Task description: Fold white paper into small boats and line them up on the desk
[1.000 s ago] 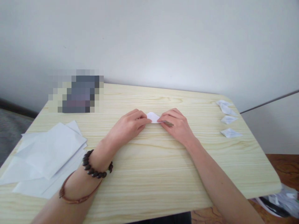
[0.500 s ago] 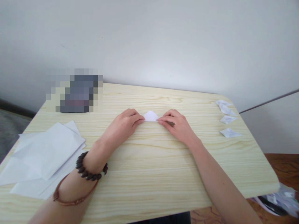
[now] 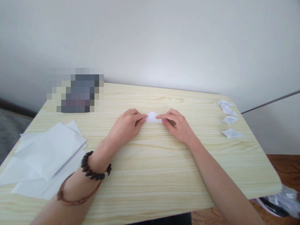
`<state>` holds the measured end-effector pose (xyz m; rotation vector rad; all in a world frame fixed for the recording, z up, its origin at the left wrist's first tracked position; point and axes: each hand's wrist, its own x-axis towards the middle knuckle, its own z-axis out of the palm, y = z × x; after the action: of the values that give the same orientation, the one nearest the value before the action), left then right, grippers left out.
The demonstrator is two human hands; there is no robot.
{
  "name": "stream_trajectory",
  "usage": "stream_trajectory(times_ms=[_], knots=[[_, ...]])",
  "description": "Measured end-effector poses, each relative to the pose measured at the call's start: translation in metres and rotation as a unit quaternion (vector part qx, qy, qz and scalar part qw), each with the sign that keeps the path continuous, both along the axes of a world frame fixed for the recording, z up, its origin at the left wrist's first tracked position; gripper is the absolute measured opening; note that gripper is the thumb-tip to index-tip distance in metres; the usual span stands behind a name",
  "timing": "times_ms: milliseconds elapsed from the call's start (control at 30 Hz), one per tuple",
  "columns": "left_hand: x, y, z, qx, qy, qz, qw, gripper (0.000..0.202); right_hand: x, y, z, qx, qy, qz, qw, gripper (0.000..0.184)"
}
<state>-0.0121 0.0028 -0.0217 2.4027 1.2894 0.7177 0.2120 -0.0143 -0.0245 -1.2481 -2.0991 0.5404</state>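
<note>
A small folded piece of white paper lies at the middle of the table, its flat edge toward me and its peak pointing to the wall. My left hand pinches its left corner between thumb and fingers. At the other end, my right hand has its thumb on the right corner, with the index finger stretched over the paper's upper slope. Both corners are covered by my fingertips. Dark beads and a brown cord circle my left wrist.
Loose white paper sheets overlap at the table's left. Several small folded paper pieces line the right side. Behind the sheets lies a dark, pixelated object. A pale wall borders the table's back; a plastic bag sits below its right corner.
My fingertips have shifted on the paper: the right index finger now reaches further inward over it, and the left thumb and index have spread slightly. The peak looks rounder.
</note>
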Motion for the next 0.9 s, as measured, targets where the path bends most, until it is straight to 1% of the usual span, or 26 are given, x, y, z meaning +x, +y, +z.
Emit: stream_trajectory(times_ms=[133,367,533,633,733,900], knots=[[0.0000,0.0001,-0.0005,0.029,0.021,0.008,0.999,0.029,-0.0001,-0.0001,0.0004,0.005,-0.016,0.009,1.000,0.031],[0.0010,0.0009,-0.0015,0.021,0.004,0.034,0.999,0.027,0.0009,0.0013,-0.0016,0.031,-0.055,0.034,0.997,0.034],[0.0030,0.0009,-0.0015,0.016,-0.001,0.046,0.999,0.027,0.0032,0.0003,-0.0040,0.028,-0.076,0.046,0.996,0.048],[0.0033,0.0007,-0.0010,0.019,-0.003,0.045,0.999,0.026,0.0032,-0.0011,-0.0057,0.031,-0.101,0.043,0.993,0.054],[0.0031,0.0005,-0.0013,0.023,-0.004,0.045,0.999,0.026,0.0025,-0.0022,-0.0067,0.032,-0.110,0.036,0.993,0.055],[0.0005,0.0019,-0.0040,0.007,0.000,0.052,0.999,0.026,0.0039,-0.0017,-0.0061,0.028,-0.085,0.035,0.995,0.052]])
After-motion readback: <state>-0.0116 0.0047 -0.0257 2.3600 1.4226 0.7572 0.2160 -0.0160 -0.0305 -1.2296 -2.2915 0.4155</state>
